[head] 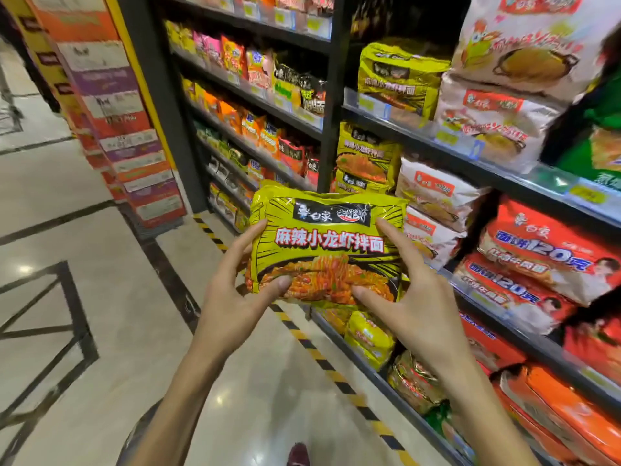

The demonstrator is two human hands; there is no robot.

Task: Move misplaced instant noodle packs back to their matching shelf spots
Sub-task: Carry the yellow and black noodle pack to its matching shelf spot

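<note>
Yellow and glossy, the noodle pack (326,243) faces up between your two hands in a supermarket aisle. You hold it in the air just in front of the shelving (497,174) on your right, resting on no shelf. Your left hand (232,297) grips its lower left corner, thumb pressed on the printed noodles and forefinger stretched up along the pack's edge, the other fingers hidden behind the wrapper. Your right hand (416,297) mirrors it at the lower right corner, thumb on the front and forefinger pointing up the right edge. Beyond the pack's top edge, matching yellow packs (366,159) stand stacked beside a black upright (331,95), and another yellow bundle (400,75) sits one shelf higher. White packs (437,193) lie just to the right of the stacked ones, and orange-red packs (544,253) fill the shelf further right. Lower yellow packs (369,334) show beneath your right hand on a shelf near the floor. Black-and-yellow striped tape (322,361) runs along the polished stone floor (84,297) at the foot of the shelving. Stacked cartons (127,136) rise at the left, well apart from your hands. The toe of a dark red shoe (298,455) shows at the bottom edge.
</note>
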